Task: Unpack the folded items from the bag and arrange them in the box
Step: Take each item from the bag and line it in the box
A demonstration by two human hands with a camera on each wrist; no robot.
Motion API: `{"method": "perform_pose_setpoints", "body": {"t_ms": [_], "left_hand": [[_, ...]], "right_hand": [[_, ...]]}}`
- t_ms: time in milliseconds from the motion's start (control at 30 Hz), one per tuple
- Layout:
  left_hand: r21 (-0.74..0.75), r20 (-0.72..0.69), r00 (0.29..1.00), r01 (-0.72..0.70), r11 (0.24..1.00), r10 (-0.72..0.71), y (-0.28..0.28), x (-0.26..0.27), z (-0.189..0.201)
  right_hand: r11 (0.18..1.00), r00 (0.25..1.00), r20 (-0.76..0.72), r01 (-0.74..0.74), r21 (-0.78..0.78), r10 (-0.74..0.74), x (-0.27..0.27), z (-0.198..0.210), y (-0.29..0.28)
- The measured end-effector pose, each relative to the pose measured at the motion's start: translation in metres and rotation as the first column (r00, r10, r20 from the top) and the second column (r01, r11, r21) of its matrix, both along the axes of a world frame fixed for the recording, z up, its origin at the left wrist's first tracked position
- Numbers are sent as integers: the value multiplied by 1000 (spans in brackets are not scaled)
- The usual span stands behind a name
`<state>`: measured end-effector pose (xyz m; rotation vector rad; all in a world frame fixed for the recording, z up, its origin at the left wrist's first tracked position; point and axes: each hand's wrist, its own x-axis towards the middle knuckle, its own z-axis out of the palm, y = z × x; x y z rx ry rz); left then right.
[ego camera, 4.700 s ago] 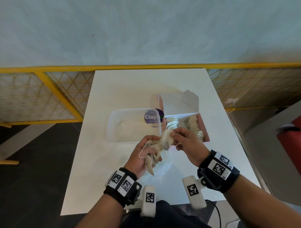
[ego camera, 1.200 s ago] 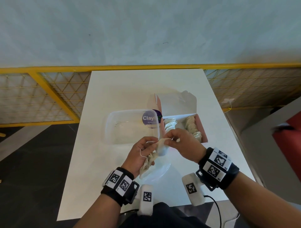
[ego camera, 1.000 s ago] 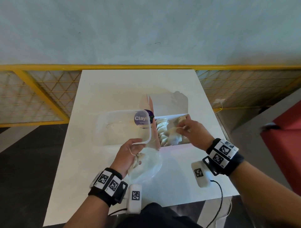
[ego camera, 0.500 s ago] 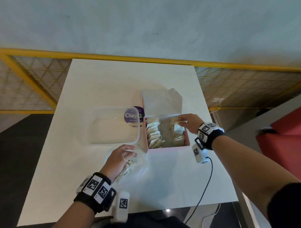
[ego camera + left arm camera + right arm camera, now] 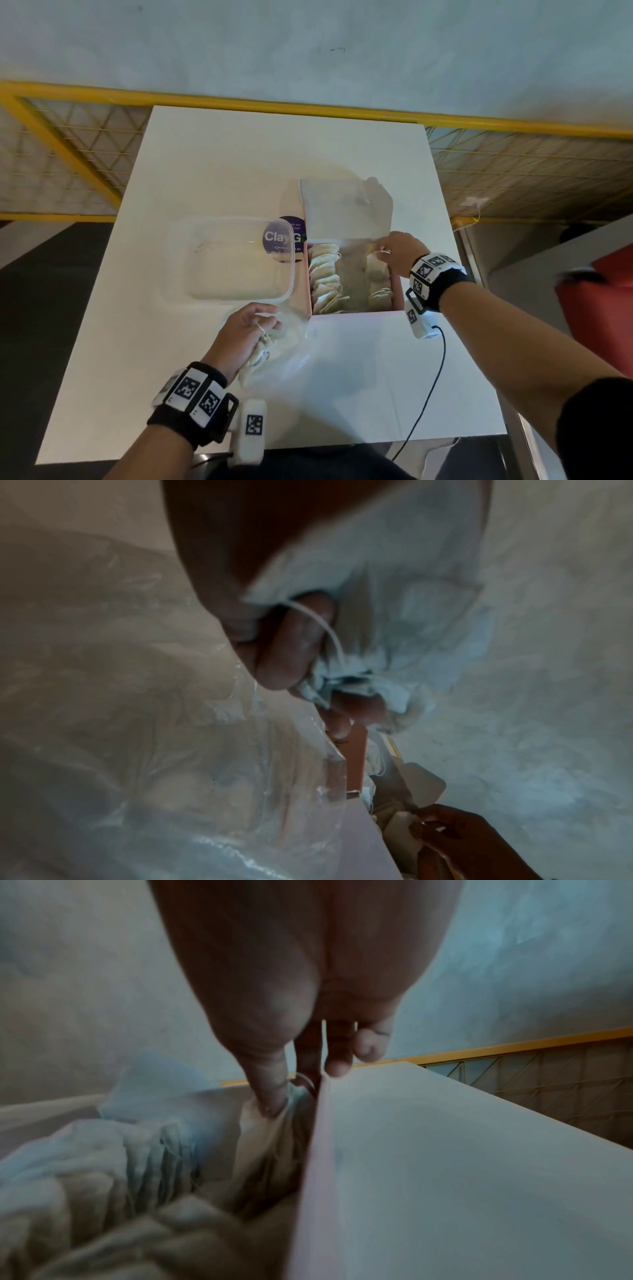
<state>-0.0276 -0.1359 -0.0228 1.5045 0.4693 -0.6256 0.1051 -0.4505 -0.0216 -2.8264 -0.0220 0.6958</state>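
A pink box (image 5: 352,313) stands open on the white table (image 5: 239,154), lid (image 5: 346,209) upright at the back. Two rows of folded cream items (image 5: 323,277) fill its sides. My right hand (image 5: 382,248) is at the box's far right corner. There its thumb (image 5: 270,1093) and a finger pinch a folded item (image 5: 260,1137) against the inside of the right wall (image 5: 315,1164). My left hand (image 5: 263,318) grips the clear bag (image 5: 291,346) by the box's front left corner. More folded items (image 5: 404,615) are bunched under its curled fingers (image 5: 291,653).
A clear plastic tub (image 5: 293,274) with a purple sticker sits left of the box, touching it. A black cable (image 5: 435,377) runs from my right wrist over the table's near edge. A yellow mesh railing (image 5: 308,109) backs the table. A red seat (image 5: 603,291) is at right.
My right hand took one folded item from the bundle and carried it to the box's far right corner. My left hand sank toward the table with the bag. The view tilted down.
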Motion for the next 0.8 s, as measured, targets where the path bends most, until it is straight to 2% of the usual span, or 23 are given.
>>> {"method": "perform_pose_setpoints", "body": {"t_ms": [133,267,300,367,433,500,567,633,700,733,800], "left_hand": [[-3,-26,1000,-14,1000,14,-1,3,-3],[6,-3,1000,-1,1000,1,-3,3,-5],[16,11,1000,16,1000,-16,-4,3,-6],[40,50,996,69,997,-71,-8,5,-6],[73,103,983,147,986,-154,-14,6,-4],[149,159,951,243,958,-266,-21,8,-1],[214,183,920,307,927,-347,-28,11,-1],[234,186,906,335,913,-380,-33,12,-4],[241,189,903,337,910,-385,-35,12,-8],[241,194,903,335,911,-383,-36,12,-10],[247,199,896,345,905,-396,-36,12,-14]], "right_hand": [[1000,999,30,28,-6,-28,-3,-5,2],[1000,978,206,23,2,-23,-14,-6,2],[1000,965,261,-21,0,20,-20,-5,6],[975,927,302,-215,-56,222,-30,-15,15],[910,876,246,-396,-125,415,-37,-28,23],[868,876,93,-446,-221,474,-42,-23,34],[892,900,130,-376,-251,416,-38,-21,37],[973,980,122,-133,-190,158,-32,-18,35],[984,990,129,79,-157,-59,-27,-14,31],[976,985,129,137,-167,-116,-26,-12,31],[962,987,73,159,-221,-146,-26,-8,34]]}}
